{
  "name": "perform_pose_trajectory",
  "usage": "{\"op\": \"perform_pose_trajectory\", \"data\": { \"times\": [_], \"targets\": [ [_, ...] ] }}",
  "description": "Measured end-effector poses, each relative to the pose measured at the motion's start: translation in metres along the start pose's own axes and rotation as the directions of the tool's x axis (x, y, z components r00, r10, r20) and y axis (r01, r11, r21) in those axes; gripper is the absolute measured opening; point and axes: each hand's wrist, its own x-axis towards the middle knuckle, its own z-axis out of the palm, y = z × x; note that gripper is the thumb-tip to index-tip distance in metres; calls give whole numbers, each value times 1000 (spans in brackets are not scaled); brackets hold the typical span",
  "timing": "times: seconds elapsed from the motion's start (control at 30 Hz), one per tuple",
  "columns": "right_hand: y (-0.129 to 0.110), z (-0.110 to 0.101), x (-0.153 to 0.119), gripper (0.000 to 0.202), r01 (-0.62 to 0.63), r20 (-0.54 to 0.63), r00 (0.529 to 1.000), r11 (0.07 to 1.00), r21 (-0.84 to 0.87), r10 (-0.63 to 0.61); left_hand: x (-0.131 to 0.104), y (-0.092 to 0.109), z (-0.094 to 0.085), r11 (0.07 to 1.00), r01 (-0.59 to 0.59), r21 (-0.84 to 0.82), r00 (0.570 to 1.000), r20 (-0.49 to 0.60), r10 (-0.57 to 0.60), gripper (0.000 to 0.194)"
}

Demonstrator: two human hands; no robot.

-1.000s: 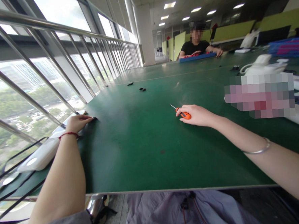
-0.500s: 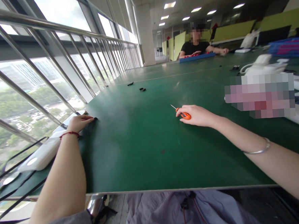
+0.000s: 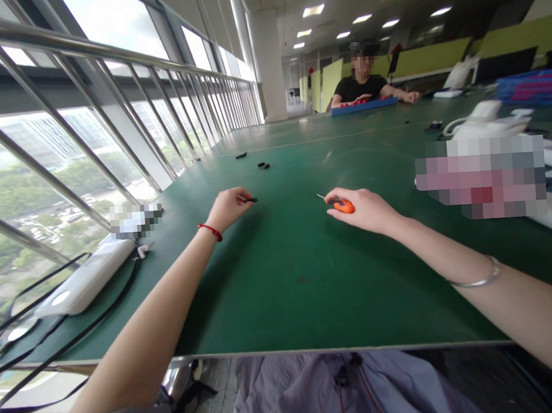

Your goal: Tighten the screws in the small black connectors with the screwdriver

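Note:
Between the thumb and fingers of my left hand [image 3: 232, 208] is a small black piece [image 3: 251, 200], held over the left half of the green table [image 3: 271, 281]. My right hand [image 3: 363, 209] is wrapped round an orange and black screwdriver [image 3: 344, 206], its thin metal shaft pointing left toward my left hand. The two hands are apart. Farther back lie small black pieces [image 3: 263, 165] and another black piece [image 3: 242, 155].
A white device [image 3: 82, 284] with black cables lies at the left by the metal railing. On the right are a white bottle-like object [image 3: 481, 125] and a blurred-out pink item. Across the table, a person [image 3: 360, 89] sits behind a blue tray [image 3: 364, 106]; a blue basket [image 3: 531, 89] stands far right.
My left hand has moved right, from the white device toward the middle of the table, with the black piece in its fingers. My right hand has shifted only slightly, the screwdriver still in it.

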Motion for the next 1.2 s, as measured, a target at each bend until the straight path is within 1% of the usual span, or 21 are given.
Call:
{"op": "perform_pose_trajectory", "data": {
  "times": [0.1, 0.17, 0.2, 0.3, 0.37, 0.47, 0.6, 0.77, 0.97, 1.2],
  "targets": [
    [-6, -7, 0, 24, -63, -137, 988, 997, 43, 68, -7, 48, 31, 973, -123, -196, 989, 60, 137, 17],
    [-10, -14, 0, 18, -77, -253, 962, 991, 113, 103, -14, 74, 45, 941, -196, -276, 971, 78, 225, 16],
    [-12, -18, -1, 15, -67, -320, 940, 983, 173, 121, -18, 85, 51, 925, -234, -300, 958, 93, 273, 17],
    [-15, -28, -2, 9, 6, -453, 876, 935, 354, 166, -26, 108, 64, 901, -285, -328, 937, 105, 334, 18],
    [-16, -33, -2, 11, 39, -505, 845, 922, 385, 175, -30, 117, 71, 897, -309, -318, 927, 110, 358, 18],
    [-16, -36, -3, 19, 65, -550, 819, 925, 375, 166, -35, 122, 80, 884, -341, -320, 908, 132, 398, 17],
    [-21, -37, -6, 23, 78, -542, 828, 927, 367, 145, -41, 121, 81, 878, -337, -340, 896, 171, 410, 17],
    [-32, -40, -11, 23, 110, -546, 832, 934, 339, 100, -43, 115, 76, 903, -321, -285, 910, 170, 378, 17],
    [-38, -41, -13, 21, 134, -541, 839, 938, 318, 64, -41, 112, 77, 907, -322, -272, 913, 162, 373, 16],
    [-34, -42, -11, 22, 144, -580, 810, 932, 333, 82, -42, 112, 78, 902, -337, -269, 911, 148, 384, 16]
  ]
}}
